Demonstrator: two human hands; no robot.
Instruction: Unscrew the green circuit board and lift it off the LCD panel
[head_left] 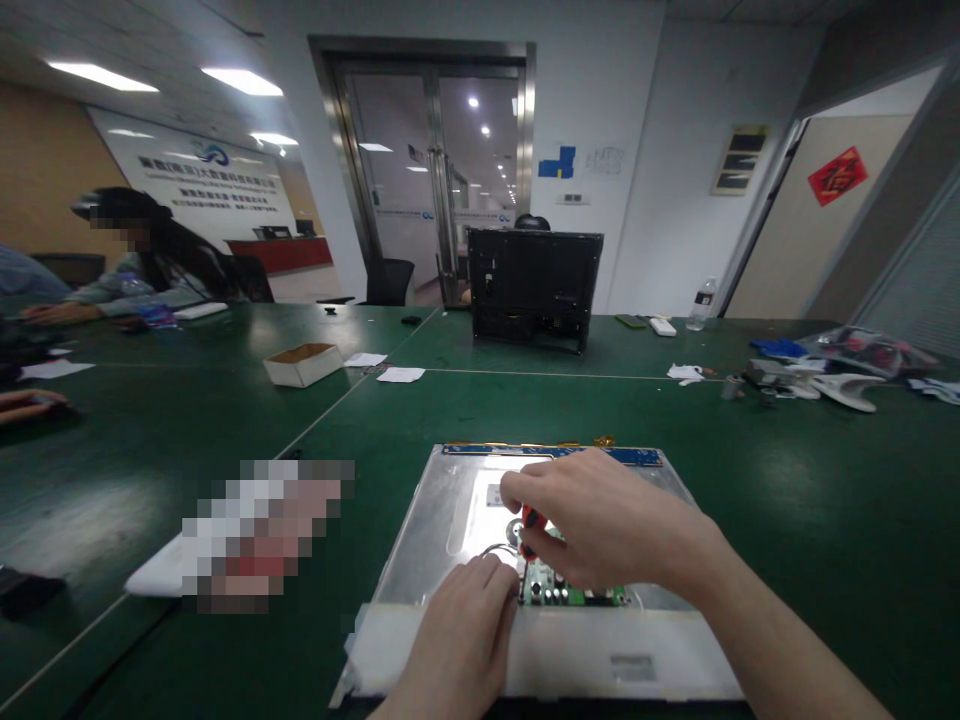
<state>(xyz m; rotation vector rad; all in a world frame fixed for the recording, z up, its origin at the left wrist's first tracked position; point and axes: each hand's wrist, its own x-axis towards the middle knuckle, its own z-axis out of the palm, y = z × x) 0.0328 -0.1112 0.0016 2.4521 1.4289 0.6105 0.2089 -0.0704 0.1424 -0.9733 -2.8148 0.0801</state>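
A flat metal-backed display panel (421, 520) lies in front of me, with a narrow blue circuit strip (491, 450) along its far edge. On it sits a green circuit board (555, 585), partly covered by my hands. My right hand (607, 515) grips the red-and-black handle of a screwdriver (532, 520), held upright over the board's left side. My left hand (469, 620) rests on the panel with its fingers pressed together beside the screwdriver's shaft; whatever its fingertips pinch is hidden. A whitish band (615, 650) runs across the panel's near side.
A black monitor (536, 285) stands farther back, its rear towards me. Leftward are an open box (304, 365), papers (401, 375) and a blurred white item (161, 568). A bottle (701, 305) and assorted parts (787, 378) lie right. Another person (161, 245) sits far left.
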